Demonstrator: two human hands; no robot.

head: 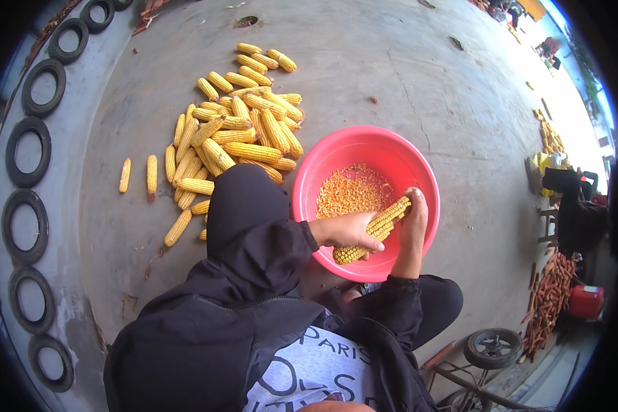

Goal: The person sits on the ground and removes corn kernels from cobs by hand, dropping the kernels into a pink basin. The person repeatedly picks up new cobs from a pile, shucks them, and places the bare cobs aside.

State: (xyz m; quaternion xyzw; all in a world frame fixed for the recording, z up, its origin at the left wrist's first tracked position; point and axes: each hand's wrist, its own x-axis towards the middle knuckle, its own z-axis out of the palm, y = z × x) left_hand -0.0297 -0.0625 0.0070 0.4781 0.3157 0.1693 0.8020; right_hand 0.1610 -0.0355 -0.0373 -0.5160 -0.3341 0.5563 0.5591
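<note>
My left hand (347, 230) is wrapped around a partly shelled ear of corn (389, 215), which slants up to the right. Bare cob shows in strips and at its lower end, with rows of yellow kernels still on it. At the upper end, my right hand (415, 219) grips the ear, its thumb near the tip. Both hands are over a pink plastic basin (414, 167) that stands on the floor between my legs. Loose corn kernels (351, 189) cover part of the basin's bottom; my left hand and the ear hide some of it.
A pile of whole ears of corn (247, 121) lies on the concrete floor (360, 67), ahead and left of the basin. Tires (27, 226) line the left wall. At right are a heap of reddish cobs (550, 298), a wheeled cart (493, 349) and a seated person (579, 211).
</note>
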